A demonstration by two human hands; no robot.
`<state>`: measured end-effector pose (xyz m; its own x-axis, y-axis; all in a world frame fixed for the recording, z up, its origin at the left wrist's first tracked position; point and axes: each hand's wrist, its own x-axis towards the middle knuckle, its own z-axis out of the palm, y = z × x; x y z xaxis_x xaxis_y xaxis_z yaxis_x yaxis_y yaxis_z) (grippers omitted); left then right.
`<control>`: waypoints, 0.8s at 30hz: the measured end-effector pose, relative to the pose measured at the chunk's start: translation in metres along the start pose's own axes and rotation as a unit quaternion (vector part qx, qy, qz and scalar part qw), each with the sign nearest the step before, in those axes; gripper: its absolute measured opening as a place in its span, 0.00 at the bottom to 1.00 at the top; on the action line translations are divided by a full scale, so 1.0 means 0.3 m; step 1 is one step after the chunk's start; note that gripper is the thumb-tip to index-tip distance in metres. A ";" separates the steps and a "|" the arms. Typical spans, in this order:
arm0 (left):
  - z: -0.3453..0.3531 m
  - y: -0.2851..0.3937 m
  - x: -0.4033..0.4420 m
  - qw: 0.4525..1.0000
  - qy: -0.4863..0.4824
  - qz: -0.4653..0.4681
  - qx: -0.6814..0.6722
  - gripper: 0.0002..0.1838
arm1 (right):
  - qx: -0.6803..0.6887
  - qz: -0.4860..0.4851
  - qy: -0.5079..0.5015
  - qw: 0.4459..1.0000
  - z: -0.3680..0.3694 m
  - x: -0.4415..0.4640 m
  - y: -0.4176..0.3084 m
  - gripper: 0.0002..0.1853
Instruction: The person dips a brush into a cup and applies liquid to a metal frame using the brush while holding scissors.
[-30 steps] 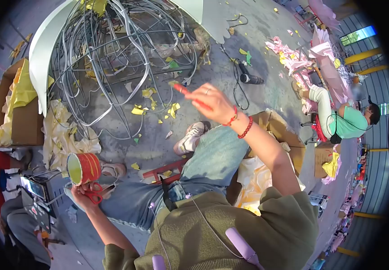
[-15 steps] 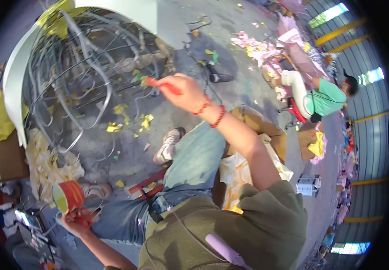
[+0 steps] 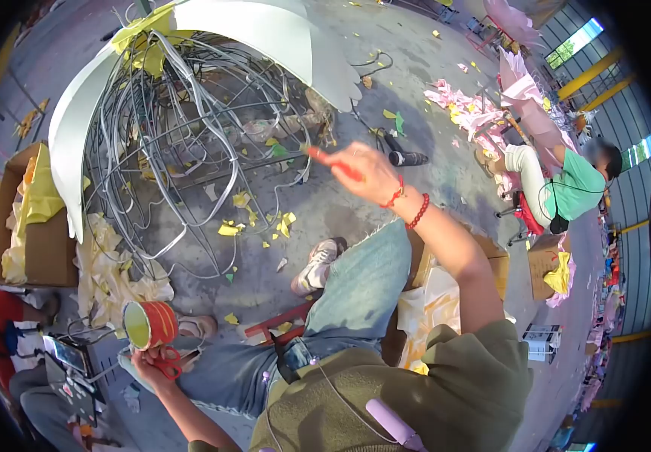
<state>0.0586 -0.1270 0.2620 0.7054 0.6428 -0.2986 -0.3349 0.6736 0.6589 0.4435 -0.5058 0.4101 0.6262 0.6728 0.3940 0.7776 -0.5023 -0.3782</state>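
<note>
My right hand (image 3: 370, 172) is raised beside the large dome-shaped wire frame (image 3: 233, 158), its fingers closed on a red-handled brush (image 3: 344, 166). The brush's tip points left, towards the frame's right side; whether it touches a wire I cannot tell. Low on the left, my left hand (image 3: 145, 368) grips a red paper cup (image 3: 162, 324) with yellow-green stuff inside. Red-handled scissors (image 3: 167, 363) are held in that same hand, against the cup. White curved panels (image 3: 265, 36) and yellow material (image 3: 144, 38) cover the top of the frame.
A cardboard box (image 3: 48, 248) with yellow sheets stands left. Yellow scraps (image 3: 229, 228) and a dark cylindrical object (image 3: 408, 159) lie on the floor. Another box (image 3: 491, 252) is by my right leg. A person in green (image 3: 575, 188) sits at right, near pink material (image 3: 465, 109).
The whole view has shifted, so things appear farther right and mostly lower. My right hand still holds the brush near the frame; my left still holds the cup and scissors.
</note>
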 end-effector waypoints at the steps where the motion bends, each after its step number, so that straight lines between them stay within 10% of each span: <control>1: 0.001 0.000 0.000 1.000 -0.009 0.000 0.005 0.18 | 0.033 0.002 -0.049 0.998 0.028 -0.042 -0.012 0.08; 14: 0.116 -0.188 -0.083 0.998 -0.015 -0.046 0.027 0.17 | 0.022 -0.061 0.087 0.994 -0.060 0.096 0.139 0.10; 19: 0.275 -0.258 -0.129 0.990 -0.094 -0.029 0.099 0.17 | 0.026 -0.002 -0.014 1.000 -0.029 -0.002 0.082 0.11; 24: 0.329 -0.328 -0.123 0.970 -0.134 -0.072 0.190 0.17 | 0.263 0.106 -0.018 0.959 -0.029 -0.074 0.068 0.10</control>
<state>0.1273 -0.2530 0.2764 0.8818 0.4003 -0.2495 -0.0031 0.5339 0.8455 0.4459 -0.5356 0.4011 0.7567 0.6098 0.2359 0.4915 -0.2925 -0.8203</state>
